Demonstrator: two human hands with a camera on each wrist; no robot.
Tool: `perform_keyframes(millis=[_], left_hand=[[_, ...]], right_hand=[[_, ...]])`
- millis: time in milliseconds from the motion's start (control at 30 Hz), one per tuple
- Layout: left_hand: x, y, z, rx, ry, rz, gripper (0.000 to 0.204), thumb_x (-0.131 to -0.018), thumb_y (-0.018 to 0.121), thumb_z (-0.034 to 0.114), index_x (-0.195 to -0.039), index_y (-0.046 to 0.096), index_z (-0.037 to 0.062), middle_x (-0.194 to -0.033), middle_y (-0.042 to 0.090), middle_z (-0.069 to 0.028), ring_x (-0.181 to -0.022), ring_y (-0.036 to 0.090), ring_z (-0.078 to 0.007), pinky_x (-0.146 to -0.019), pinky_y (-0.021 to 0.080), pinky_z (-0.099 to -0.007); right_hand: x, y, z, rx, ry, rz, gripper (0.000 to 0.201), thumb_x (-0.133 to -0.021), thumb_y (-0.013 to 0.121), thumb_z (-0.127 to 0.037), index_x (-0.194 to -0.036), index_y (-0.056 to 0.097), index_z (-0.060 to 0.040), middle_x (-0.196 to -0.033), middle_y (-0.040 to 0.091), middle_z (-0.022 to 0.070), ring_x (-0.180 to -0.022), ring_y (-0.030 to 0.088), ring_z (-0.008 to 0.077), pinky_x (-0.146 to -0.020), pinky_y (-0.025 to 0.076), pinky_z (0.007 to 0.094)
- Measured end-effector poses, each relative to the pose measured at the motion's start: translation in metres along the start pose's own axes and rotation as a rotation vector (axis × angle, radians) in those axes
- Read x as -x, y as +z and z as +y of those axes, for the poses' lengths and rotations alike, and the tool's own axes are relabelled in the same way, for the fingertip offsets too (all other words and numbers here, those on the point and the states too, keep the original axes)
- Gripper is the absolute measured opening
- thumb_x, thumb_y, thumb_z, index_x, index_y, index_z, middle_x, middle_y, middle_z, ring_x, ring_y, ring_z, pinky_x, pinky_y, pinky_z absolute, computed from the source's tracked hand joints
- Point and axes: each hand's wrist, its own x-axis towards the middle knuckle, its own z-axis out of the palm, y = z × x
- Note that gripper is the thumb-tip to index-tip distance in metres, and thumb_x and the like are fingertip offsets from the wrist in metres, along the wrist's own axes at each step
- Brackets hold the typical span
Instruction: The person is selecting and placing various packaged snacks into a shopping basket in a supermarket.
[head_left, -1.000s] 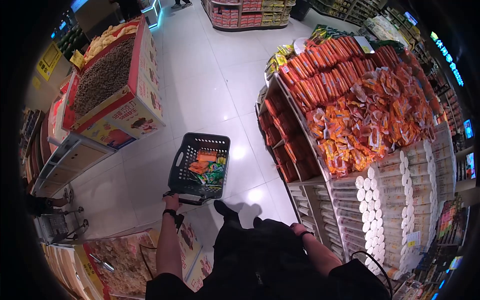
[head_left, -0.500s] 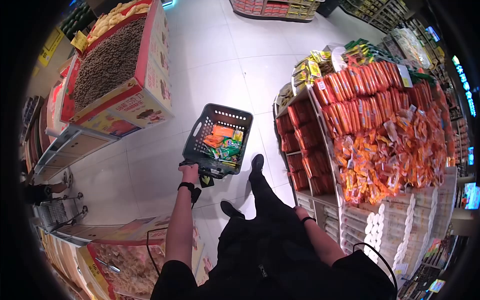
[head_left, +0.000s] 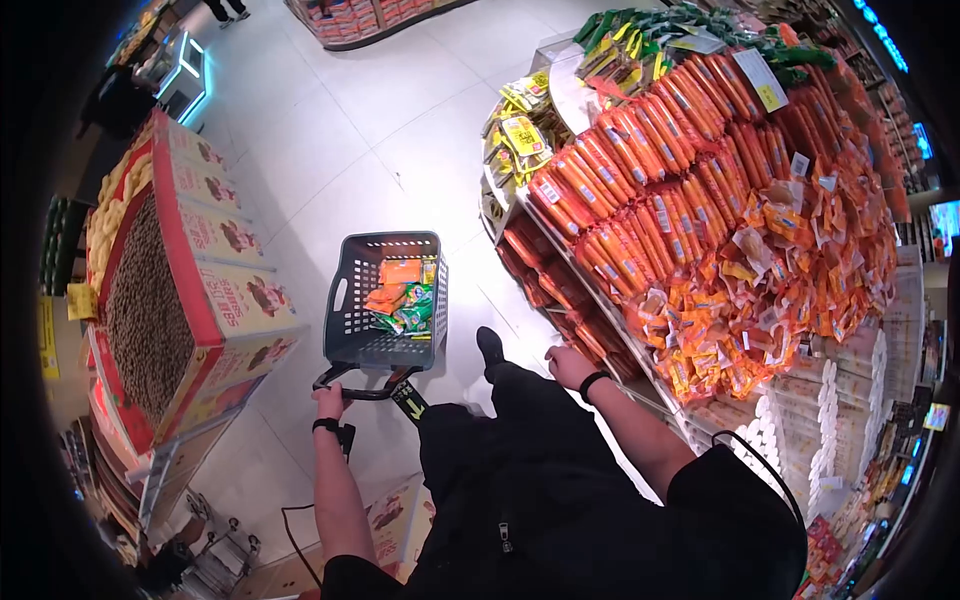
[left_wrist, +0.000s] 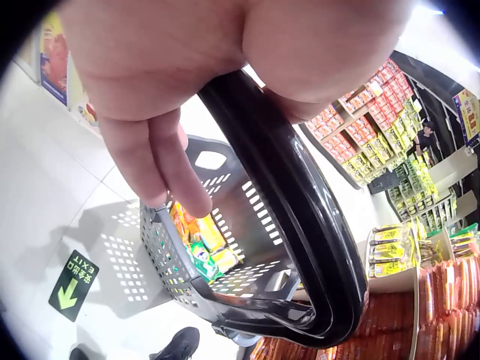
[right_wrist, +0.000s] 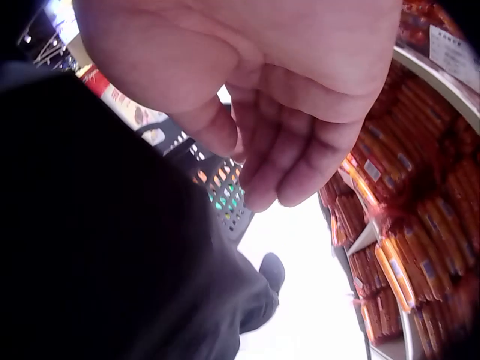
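In the head view my left hand (head_left: 328,402) grips the black handle (head_left: 372,393) of a dark grey basket (head_left: 342,320). Orange packets (head_left: 385,297) and green packets (head_left: 414,308) lie inside it. The left wrist view shows the left hand (left_wrist: 187,67) around the handle (left_wrist: 300,217), some fingers hanging beside it. My right hand (head_left: 570,368) hangs beside my leg, near the snack display, holding nothing. Its fingers are loosely curled in the right wrist view, where the hand (right_wrist: 262,90) has the basket (right_wrist: 232,217) beyond it.
A snack display (head_left: 650,230) with orange-red packs stands close on the right. On the left is a printed box stand (head_left: 215,240) of small brown items. Pale tiled floor (head_left: 340,130) runs ahead. A trolley (head_left: 222,560) is at lower left; an exit sign (left_wrist: 73,285) marks the floor.
The view has turned, and the right-hand display now looms larger. My right hand has come off my thigh and forward. The left hand still grips the basket, which has shifted left in view.
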Motion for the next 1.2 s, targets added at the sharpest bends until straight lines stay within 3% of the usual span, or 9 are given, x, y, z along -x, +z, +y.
perform_keyframes(millis=[233,400,467,533,667,767,933,1133,1200], left_hand=[[-0.089,-0.001,0.072,-0.004,0.019,-0.161,0.051,-0.102,0.065,0.018,-0.119,0.023,-0.0039,-0.108,0.063,-0.0247,-0.089,0.076,-0.0307,-0.077,0.072,-0.0459],[-0.148,0.012,0.124,-0.155,0.065,-0.279,0.051,-0.103,0.064,0.020,-0.120,0.025,-0.0077,-0.107,0.066,-0.0243,-0.084,0.076,-0.0297,-0.073,0.072,-0.0433],[-0.157,0.030,0.157,-0.256,0.160,-0.249,0.048,-0.103,0.062,0.018,-0.120,0.025,-0.0080,-0.103,0.068,-0.0239,-0.077,0.075,-0.0288,-0.067,0.071,-0.0425],[-0.177,0.053,0.170,-0.129,0.221,-0.143,0.037,-0.104,0.062,0.024,-0.110,0.043,-0.0066,-0.094,0.071,-0.0213,-0.073,0.075,-0.0290,-0.061,0.069,-0.0442],[-0.216,0.085,0.223,-0.149,0.174,-0.379,0.049,-0.105,0.062,0.025,-0.121,0.024,-0.0029,-0.096,0.069,-0.0220,-0.064,0.071,-0.0272,-0.054,0.065,-0.0407],[-0.231,0.122,0.255,-0.157,0.232,-0.322,0.053,-0.104,0.064,0.024,-0.122,0.020,0.0006,-0.095,0.067,-0.0227,-0.063,0.070,-0.0282,-0.050,0.062,-0.0419],[-0.220,0.160,0.299,-0.055,0.181,-0.231,0.056,-0.102,0.067,0.026,-0.119,0.019,0.0045,-0.109,0.066,-0.0262,-0.067,0.071,-0.0267,-0.051,0.062,-0.0369],[-0.177,0.151,0.320,-0.119,0.064,-0.309,0.083,-0.108,0.060,0.056,-0.156,0.028,-0.0041,-0.140,0.064,-0.0234,-0.090,0.080,-0.0328,-0.066,0.063,-0.0423],[-0.154,0.152,0.318,-0.131,-0.034,-0.426,0.087,-0.108,0.054,0.062,-0.167,0.028,0.0042,-0.152,0.056,-0.0260,-0.102,0.078,-0.0351,-0.073,0.063,-0.0441]], right_hand=[[-0.030,-0.106,-0.074,-0.249,0.139,0.357,0.022,-0.103,0.060,-0.010,-0.120,0.066,0.0024,-0.113,0.073,0.0277,-0.108,0.071,0.0453,-0.095,0.056,0.0508],[-0.041,-0.123,-0.096,-0.312,0.196,0.554,0.026,-0.101,0.058,-0.004,-0.126,0.063,0.0025,-0.113,0.069,0.0262,-0.105,0.070,0.0442,-0.094,0.057,0.0483],[-0.043,-0.133,-0.113,-0.283,0.231,0.646,0.027,-0.100,0.059,-0.003,-0.126,0.063,0.0021,-0.113,0.068,0.0255,-0.106,0.069,0.0432,-0.095,0.056,0.0475],[-0.040,-0.141,-0.134,-0.252,0.278,0.739,0.029,-0.099,0.060,-0.003,-0.127,0.063,0.0018,-0.113,0.066,0.0248,-0.106,0.068,0.0422,-0.096,0.056,0.0466],[-0.038,-0.156,-0.155,-0.142,0.424,0.890,0.028,-0.096,0.064,-0.004,-0.124,0.064,0.0008,-0.120,0.065,0.0249,-0.112,0.066,0.0438,-0.100,0.055,0.0500],[-0.043,-0.179,-0.158,0.215,0.405,1.051,0.034,-0.093,0.070,-0.005,-0.126,0.063,0.0002,-0.127,0.064,0.0247,-0.119,0.062,0.0460,-0.106,0.051,0.0533],[-0.056,-0.211,-0.135,0.342,0.525,0.924,0.076,-0.084,0.087,-0.018,-0.149,0.052,-0.0021,-0.145,0.056,0.0211,-0.138,0.051,0.0422,-0.121,0.041,0.0532],[-0.070,-0.219,-0.115,0.471,0.587,0.819,0.087,-0.074,0.097,-0.029,-0.147,0.055,-0.0065,-0.138,0.055,0.0170,-0.132,0.052,0.0387,-0.116,0.040,0.0536],[-0.066,-0.223,-0.114,0.441,0.577,0.796,0.084,-0.074,0.097,-0.030,-0.144,0.058,-0.0072,-0.132,0.055,0.0158,-0.127,0.053,0.0378,-0.113,0.041,0.0525]])
